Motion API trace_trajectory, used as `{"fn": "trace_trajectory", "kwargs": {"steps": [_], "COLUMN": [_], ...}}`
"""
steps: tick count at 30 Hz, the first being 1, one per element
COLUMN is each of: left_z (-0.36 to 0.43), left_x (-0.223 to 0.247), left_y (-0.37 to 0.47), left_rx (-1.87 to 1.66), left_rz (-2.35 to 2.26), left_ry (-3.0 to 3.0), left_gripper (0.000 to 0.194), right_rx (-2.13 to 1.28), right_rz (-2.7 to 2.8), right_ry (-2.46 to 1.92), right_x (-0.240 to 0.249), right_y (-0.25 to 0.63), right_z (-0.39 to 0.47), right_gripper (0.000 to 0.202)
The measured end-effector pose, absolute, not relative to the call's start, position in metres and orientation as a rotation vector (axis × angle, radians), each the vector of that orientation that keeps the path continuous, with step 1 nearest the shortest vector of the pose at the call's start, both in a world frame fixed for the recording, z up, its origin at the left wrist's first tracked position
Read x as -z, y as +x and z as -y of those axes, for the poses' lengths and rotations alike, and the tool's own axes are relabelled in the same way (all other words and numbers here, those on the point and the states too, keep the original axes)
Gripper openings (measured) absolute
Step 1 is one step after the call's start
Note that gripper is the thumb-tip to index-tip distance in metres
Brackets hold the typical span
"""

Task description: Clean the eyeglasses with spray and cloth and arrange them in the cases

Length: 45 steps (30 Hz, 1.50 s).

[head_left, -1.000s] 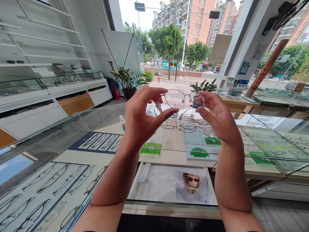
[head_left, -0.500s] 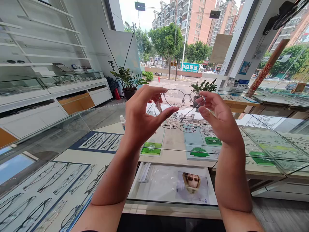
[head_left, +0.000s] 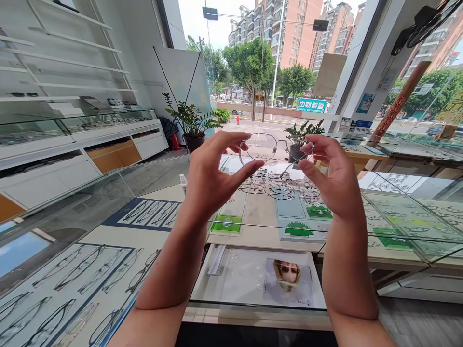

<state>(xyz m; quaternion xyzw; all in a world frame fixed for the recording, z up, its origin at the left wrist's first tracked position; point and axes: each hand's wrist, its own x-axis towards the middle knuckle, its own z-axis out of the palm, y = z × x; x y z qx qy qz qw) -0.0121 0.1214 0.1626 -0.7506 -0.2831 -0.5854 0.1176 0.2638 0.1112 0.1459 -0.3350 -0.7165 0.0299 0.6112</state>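
Observation:
A pair of thin-rimmed metal eyeglasses is held up in front of the window, above the glass counter. My left hand has its fingers at the left end of the frame, with the thumb stretched out below the left lens. At the right end, my right hand pinches the frame near the hinge between thumb and fingers. One temple slants down between the hands, and the other is partly behind my left fingers.
Rows of eyeglasses lie in the glass display counter, with green-marked cards. Below is an open drawer holding a leaflet. A spray bottle stands left. Potted plants are beyond.
The glasses have turned slightly, and the lower temple has swung a little to the right. My right hand has shifted slightly right. My left hand is nearly unmoved.

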Motion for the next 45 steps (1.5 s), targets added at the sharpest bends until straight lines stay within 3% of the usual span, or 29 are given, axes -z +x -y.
{"fn": "trace_trajectory", "kwargs": {"steps": [45], "left_z": [-0.1295], "left_x": [-0.1619], "left_y": [-0.0144], "left_rx": [1.691], "left_rz": [0.887], "left_ry": [-2.335], "left_gripper": [0.047], "right_rx": [0.175], "right_rz": [1.610], "right_ry": [-0.759], "right_x": [-0.1522], "right_y": [0.2565], "right_z": [-0.1043], "right_gripper": [0.044]}}
